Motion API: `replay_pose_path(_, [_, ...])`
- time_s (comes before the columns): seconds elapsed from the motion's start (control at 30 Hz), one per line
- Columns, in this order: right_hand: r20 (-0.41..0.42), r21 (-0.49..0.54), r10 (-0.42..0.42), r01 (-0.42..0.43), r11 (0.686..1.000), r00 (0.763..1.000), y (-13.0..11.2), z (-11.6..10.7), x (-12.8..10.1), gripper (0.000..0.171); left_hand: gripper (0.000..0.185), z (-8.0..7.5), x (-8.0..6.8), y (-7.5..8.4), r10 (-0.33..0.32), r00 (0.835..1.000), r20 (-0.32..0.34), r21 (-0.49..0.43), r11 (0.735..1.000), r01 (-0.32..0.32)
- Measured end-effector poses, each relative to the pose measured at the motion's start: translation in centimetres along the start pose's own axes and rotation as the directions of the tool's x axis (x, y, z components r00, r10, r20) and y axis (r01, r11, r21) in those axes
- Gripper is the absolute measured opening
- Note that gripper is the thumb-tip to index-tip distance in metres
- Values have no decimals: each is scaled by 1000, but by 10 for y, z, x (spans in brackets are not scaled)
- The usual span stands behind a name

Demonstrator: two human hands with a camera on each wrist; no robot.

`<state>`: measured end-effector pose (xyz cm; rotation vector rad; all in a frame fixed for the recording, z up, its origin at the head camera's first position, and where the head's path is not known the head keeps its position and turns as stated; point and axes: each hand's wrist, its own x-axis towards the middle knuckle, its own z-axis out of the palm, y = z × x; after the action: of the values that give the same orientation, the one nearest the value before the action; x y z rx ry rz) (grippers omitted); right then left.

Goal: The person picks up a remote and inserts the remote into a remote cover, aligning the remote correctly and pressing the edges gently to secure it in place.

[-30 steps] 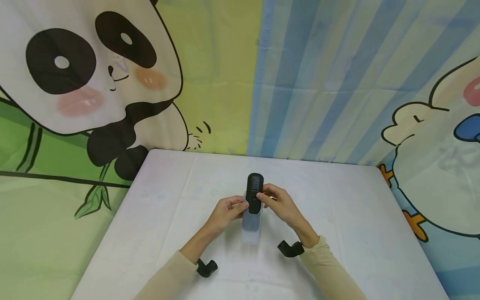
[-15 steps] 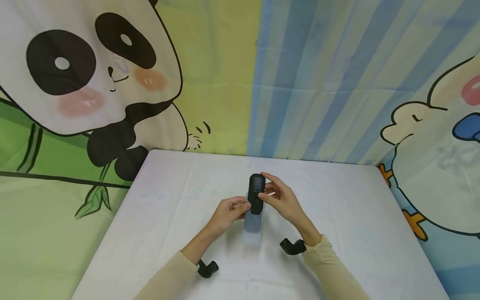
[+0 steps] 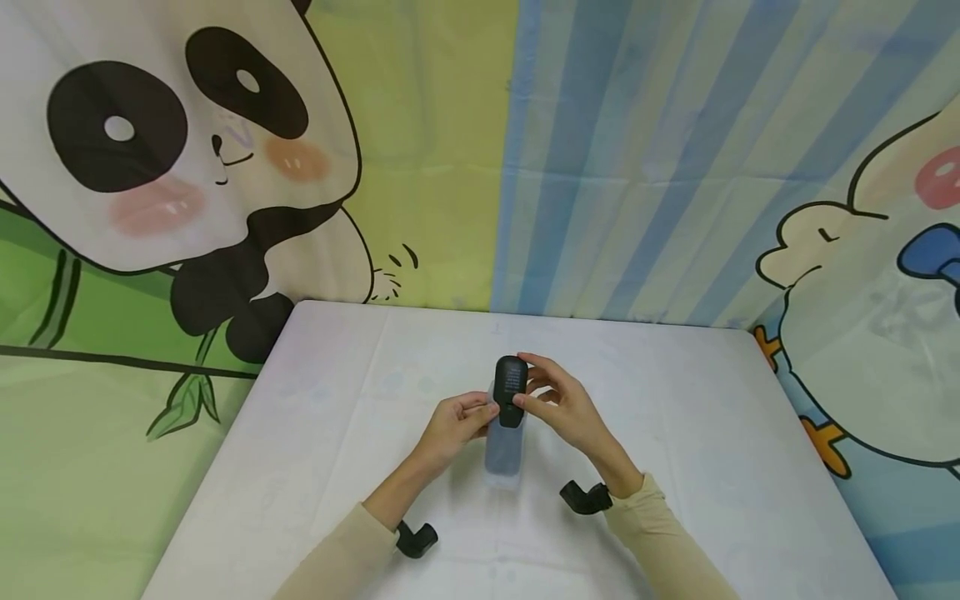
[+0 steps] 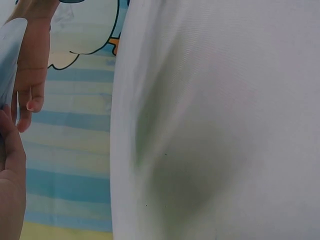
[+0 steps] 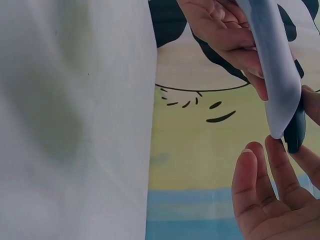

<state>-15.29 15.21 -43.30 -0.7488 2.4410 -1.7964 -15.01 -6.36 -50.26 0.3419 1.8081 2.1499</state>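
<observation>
A black remote control (image 3: 510, 379) with small white print stands out of the upper end of a translucent sleeve (image 3: 503, 454); the sleeve's lower part looks greyish. My left hand (image 3: 456, 421) grips the sleeve and remote from the left, thumb at the remote's lower edge. From the right, my right hand (image 3: 562, 408) pinches the remote, its thumb on the printed face and index finger at the top end. In the right wrist view the remote's dark end (image 5: 296, 131) juts past the pale sleeve (image 5: 280, 75), with the right fingertips (image 5: 274, 142) right at that end.
Both hands work above a white-covered table (image 3: 675, 417). Black curved wrist mounts (image 3: 585, 498) hang at both sleeve cuffs. Behind the table rises a printed cloth backdrop (image 3: 420, 167) with a panda, stripes and a white cartoon figure.
The right index finger has gone up to the remote's top end. The remote's top sits a little lower now, and less black shows above the left thumb. The left hand has barely moved.
</observation>
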Motion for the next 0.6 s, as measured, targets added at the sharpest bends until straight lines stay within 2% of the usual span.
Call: replay_pose_path(0.6, [16,-48,-7,7,999,1000,-2,4,-4,57,38,3,-1,1,-18,999,-40,-16,1000,17])
